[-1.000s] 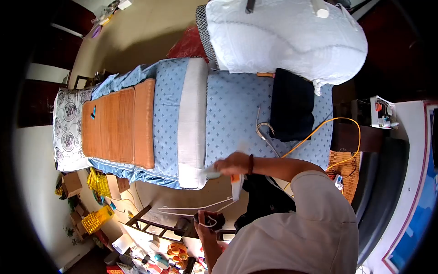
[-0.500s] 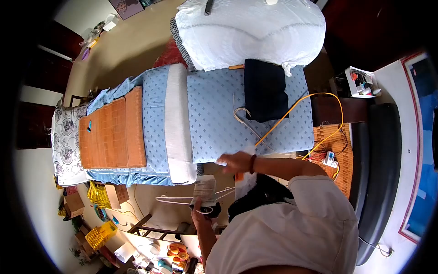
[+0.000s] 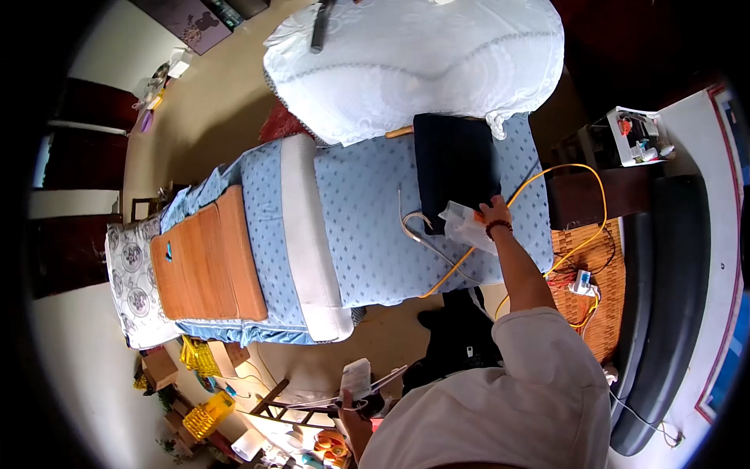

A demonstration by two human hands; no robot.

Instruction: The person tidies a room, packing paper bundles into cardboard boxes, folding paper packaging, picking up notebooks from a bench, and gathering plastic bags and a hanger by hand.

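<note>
My right hand is closed on a translucent plastic bag, with a bit of orange showing by the fingers. The bag hangs over the lower right corner of a folded dark navy cloth on the blue patterned bedding. Beside the bag lies a pale curved hook with a thin cord. Low in the view, my left hand is closed round a whitish, partly see-through packet. White clothes hangers and something dark are at the same hand; the exact grip is hidden.
A yellow cable loops from the bedding to a white power strip on the woven mat. A white cloth covers a surface beyond the bed. Brown mats lie to the left. A wooden ladder is below.
My right hand has moved up and right, bringing the plastic bag over the bedding to the navy cloth. My left hand, still with the packet, sits lower in view.
</note>
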